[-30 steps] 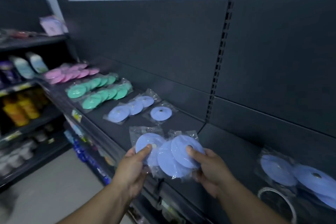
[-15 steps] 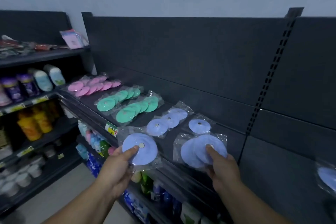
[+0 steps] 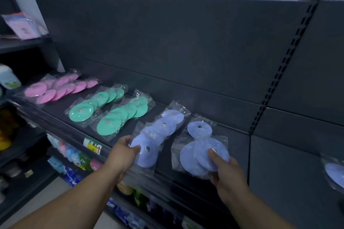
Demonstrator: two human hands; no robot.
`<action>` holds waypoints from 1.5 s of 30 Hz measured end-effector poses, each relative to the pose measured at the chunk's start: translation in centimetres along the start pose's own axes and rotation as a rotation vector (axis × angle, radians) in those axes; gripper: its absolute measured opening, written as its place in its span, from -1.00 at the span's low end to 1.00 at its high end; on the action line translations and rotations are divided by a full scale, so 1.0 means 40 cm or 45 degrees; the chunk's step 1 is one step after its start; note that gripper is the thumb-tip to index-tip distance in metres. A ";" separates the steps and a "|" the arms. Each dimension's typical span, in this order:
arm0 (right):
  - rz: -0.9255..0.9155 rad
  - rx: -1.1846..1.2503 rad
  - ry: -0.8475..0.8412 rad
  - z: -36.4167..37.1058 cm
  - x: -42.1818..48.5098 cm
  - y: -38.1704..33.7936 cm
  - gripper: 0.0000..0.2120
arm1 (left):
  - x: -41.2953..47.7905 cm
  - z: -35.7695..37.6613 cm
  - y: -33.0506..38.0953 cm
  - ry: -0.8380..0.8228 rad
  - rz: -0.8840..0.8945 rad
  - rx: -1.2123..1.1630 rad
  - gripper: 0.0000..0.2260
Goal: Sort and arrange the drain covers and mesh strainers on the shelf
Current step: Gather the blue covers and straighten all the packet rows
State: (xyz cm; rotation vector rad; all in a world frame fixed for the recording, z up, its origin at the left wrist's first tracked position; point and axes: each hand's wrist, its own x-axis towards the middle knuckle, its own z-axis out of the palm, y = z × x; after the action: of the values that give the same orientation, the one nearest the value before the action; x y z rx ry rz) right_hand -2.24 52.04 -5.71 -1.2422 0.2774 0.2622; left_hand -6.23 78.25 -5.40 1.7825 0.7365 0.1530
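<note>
Blue covers (image 3: 147,154), shelf edge (image 3: 61,124) (hands (image 3: 122,152) (image 3: 226,171) gripping)

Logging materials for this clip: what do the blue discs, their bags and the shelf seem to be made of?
The blue discs look like soft rubber or silicone: thin, flat and matte, each with a shiny, metal-looking stud at the centre. The bags are clear thin plastic film, glossy and crinkled, catching highlights. The shelf is probably painted metal, dark matte grey, with slotted uprights; the look alone cannot confirm it.
</note>
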 end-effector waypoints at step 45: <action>-0.146 -0.676 0.566 0.203 0.103 0.061 -0.14 | 0.241 -0.067 0.021 -0.562 0.669 0.821 -0.36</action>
State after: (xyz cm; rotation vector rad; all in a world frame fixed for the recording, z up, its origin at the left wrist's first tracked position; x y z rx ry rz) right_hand 1.31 60.69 -6.87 -1.8353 0.5399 -0.0526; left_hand 0.55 85.60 -6.17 2.4846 -0.0344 -0.1499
